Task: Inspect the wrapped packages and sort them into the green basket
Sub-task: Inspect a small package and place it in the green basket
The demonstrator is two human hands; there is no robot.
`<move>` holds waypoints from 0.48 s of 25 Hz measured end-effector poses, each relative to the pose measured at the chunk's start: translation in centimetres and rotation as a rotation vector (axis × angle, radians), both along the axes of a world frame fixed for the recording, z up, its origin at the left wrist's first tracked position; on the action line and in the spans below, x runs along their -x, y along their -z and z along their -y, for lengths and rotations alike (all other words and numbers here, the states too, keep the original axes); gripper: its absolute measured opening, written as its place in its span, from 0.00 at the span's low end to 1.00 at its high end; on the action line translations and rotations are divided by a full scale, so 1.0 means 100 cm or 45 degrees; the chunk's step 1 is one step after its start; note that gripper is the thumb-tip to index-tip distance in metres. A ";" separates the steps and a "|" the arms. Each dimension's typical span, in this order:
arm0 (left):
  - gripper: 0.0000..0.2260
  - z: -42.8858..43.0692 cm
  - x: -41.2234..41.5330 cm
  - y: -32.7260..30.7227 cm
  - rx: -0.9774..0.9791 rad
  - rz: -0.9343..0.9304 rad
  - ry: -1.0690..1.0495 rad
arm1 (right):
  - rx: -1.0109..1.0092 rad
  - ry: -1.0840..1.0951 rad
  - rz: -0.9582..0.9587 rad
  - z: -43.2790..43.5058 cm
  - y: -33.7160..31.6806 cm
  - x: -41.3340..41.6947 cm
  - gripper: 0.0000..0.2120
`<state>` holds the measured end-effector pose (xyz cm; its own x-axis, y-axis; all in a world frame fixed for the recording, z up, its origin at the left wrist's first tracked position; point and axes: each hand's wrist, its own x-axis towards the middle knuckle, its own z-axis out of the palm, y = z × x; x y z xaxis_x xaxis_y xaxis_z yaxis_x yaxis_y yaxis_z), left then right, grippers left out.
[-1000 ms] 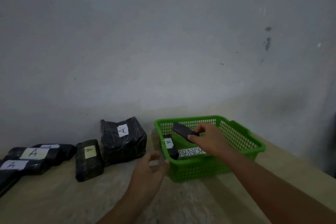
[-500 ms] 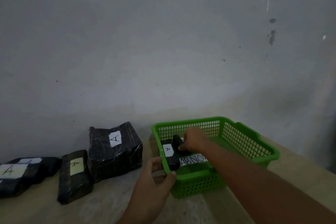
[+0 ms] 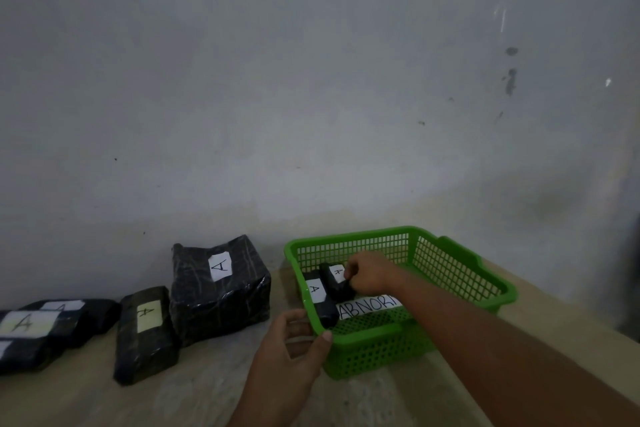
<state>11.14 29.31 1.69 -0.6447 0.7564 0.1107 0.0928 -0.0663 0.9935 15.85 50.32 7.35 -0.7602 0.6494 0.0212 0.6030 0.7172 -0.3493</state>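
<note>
A green basket stands on the table at the right, with a white paper label reading "ABNOR" on its floor. Two small black wrapped packages lie inside at its left end. One of them shows an "A" label. On the other my right hand rests, fingers curled around it. My left hand grips the basket's near left corner. On the table to the left sit a large black package, a medium one and more at the edge.
A plain grey wall rises right behind the table. The table's right edge runs diagonally past the basket. Bare tabletop lies in front of the packages.
My right hand has lowered the small package from above the basket down beside the first one. My left hand has moved up and taken hold of the basket's corner.
</note>
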 end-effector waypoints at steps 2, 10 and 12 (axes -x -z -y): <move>0.13 0.005 0.001 -0.001 0.024 -0.014 -0.031 | -0.031 -0.001 -0.026 0.007 -0.008 -0.006 0.12; 0.12 0.088 0.013 -0.032 0.128 -0.193 -0.193 | -0.097 -0.163 -0.240 0.085 -0.050 -0.017 0.08; 0.12 0.121 0.023 -0.037 0.131 -0.231 -0.276 | -0.124 -0.232 -0.297 0.120 -0.055 -0.010 0.06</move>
